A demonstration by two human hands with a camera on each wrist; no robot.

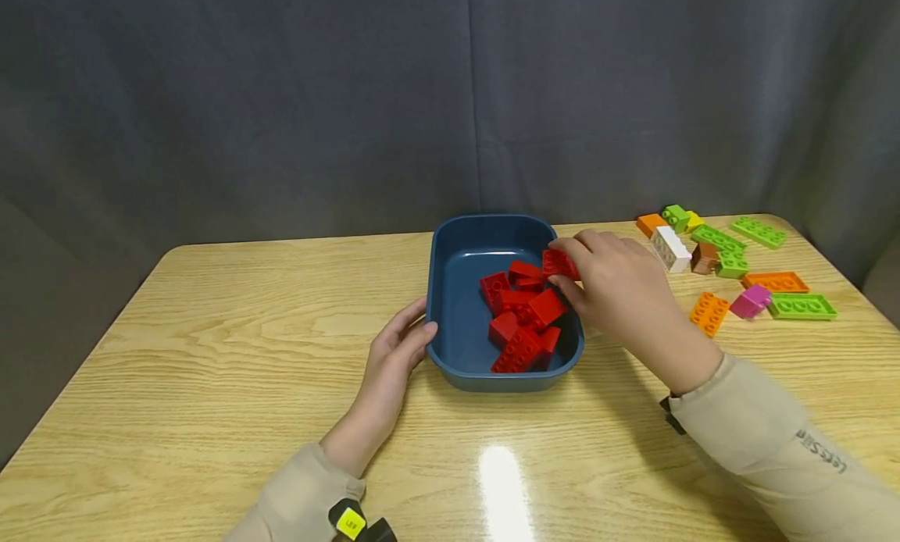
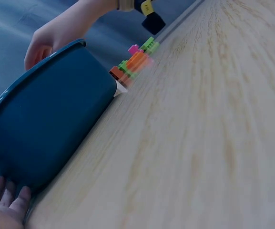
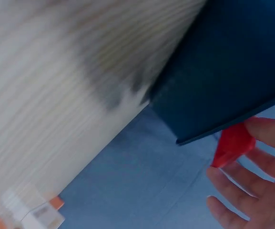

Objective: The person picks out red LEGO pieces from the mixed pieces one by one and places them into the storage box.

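A dark blue plastic bin (image 1: 457, 292) stands on the table, with several red toy bricks (image 1: 516, 312) heaped inside, mostly in its right half. My left hand (image 1: 394, 354) holds the bin's left side, the thumb at the rim and the fingers against the outer wall (image 2: 56, 114). Over the bin's right rim, my right hand (image 1: 619, 284) pinches a red brick (image 1: 558, 264) between thumb and fingers. The right wrist view shows this red brick (image 3: 233, 144) just beyond the bin's edge.
Loose bricks lie at the table's right: a white brick (image 1: 671, 249), an orange brick (image 1: 709, 314), a magenta brick (image 1: 751, 301), a brown brick (image 1: 705, 258) and several green ones, including a flat green plate (image 1: 802, 306). A grey curtain (image 1: 316, 112) hangs behind the wooden table (image 1: 267, 331).
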